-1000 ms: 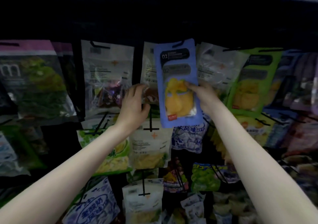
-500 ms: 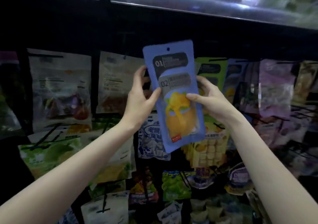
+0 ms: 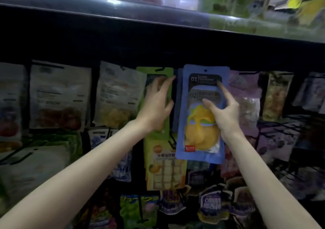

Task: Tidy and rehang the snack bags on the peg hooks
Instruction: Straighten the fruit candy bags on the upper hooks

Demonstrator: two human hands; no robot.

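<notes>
Bags crowd round; your right hand pinches the blue bag; your left hand, fingers loose, touches the green bag beside it.

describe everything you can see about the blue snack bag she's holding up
The blue snack bag is a flat, glossy plastic pouch, upright, with a round hang hole at top centre, dark panels numbered 01 and 02, and a yellow fruit picture. The right hand holds it, forefinger and thumb on its front, before the top row of hanging bags. Whether a peg passes through the hole is unclear.
</notes>
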